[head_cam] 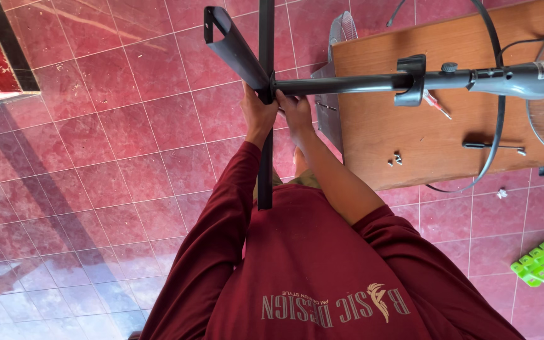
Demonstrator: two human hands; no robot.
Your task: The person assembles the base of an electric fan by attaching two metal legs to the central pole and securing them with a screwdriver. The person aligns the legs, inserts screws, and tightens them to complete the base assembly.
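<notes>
Both hands at the hub of a fan stand's cross base.

The left hand (257, 113) and right hand (295, 112) grip the black cross base (266, 75) where it joins the pole (341, 84), which lies across the wooden table (398, 135) near loose screws (396, 158).

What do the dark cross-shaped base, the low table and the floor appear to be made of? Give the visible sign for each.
Cross-shaped base: probably painted or coated metal; its bars are hollow, dark and faintly shiny. Both hands, left hand and right hand, rest at its hub. Table: wood or wood-look laminate, with brown grain streaks. Floor: glazed ceramic tiles, red, mottled, glossy, with grout lines.
</notes>
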